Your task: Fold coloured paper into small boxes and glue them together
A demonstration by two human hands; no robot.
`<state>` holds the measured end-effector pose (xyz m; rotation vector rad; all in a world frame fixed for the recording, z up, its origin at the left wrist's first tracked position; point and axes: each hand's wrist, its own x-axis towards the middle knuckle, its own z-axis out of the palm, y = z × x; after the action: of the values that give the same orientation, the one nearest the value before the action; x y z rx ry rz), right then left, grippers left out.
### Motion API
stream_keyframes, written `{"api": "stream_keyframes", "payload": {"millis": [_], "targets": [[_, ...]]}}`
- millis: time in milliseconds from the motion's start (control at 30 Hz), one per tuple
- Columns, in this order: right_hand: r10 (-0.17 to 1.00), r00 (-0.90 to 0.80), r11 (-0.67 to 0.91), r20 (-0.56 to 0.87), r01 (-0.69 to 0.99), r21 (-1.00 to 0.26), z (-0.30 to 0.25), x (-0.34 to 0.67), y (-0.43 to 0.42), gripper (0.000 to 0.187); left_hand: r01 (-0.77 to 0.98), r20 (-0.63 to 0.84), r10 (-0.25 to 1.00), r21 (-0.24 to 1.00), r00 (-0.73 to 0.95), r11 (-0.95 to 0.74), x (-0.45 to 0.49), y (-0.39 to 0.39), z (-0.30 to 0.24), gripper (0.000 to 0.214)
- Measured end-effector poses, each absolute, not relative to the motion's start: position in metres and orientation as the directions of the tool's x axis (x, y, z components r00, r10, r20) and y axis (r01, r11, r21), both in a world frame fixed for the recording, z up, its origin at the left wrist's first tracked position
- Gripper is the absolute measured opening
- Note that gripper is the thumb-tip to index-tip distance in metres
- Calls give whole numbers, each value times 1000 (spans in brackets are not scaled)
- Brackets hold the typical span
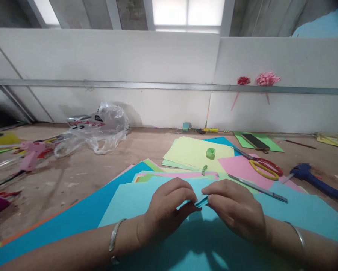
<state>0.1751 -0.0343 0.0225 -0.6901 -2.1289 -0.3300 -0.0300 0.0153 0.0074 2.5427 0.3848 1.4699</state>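
Observation:
My left hand (pixel 169 207) and my right hand (pixel 233 207) meet over a light blue paper sheet (pixel 123 203), knuckles up. Both pinch a small folded piece of blue paper (pixel 200 201) between their fingertips. A metal bangle sits on each wrist. Under the light blue sheet lies a darker blue sheet (pixel 81 218) and a fan of coloured sheets. A metal ruler (pixel 256 187) lies just beyond my right hand.
Yellow-green paper stack (pixel 191 152) with a green curled strip and small green roll behind the hands. Scissors (pixel 263 165) on pink paper, blue glue gun (pixel 315 178) at right. Pink glue gun (pixel 33 150) and clear plastic bag (pixel 103 130) at left. Paper flowers (pixel 266 79) on the wall.

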Motion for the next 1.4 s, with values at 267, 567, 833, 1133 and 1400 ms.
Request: {"api": "stream_keyframes", "payload": {"millis": [267,567,833,1133,1400], "targets": [[446,-380,791,810,591,-158,13,172,-32,25,255,812,366,275,455,-927,-29,14,7,5],[423,-401,805,813,579,-133,9,170,-30,23,246,829,133,-5,544,-969,-32,11,12,10],[346,-477,860,808,506,-70,8,174,-30,38,186,834,87,-19,544,-982,-31,8,16,19],[319,-516,874,795,485,-35,14,169,-30,20,123,854,85,25,514,-992,-31,10,13,19],[296,-514,860,805,510,10,9,171,-28,20,79,825,-24,-83,564,-993,-32,13,14,18]]}}
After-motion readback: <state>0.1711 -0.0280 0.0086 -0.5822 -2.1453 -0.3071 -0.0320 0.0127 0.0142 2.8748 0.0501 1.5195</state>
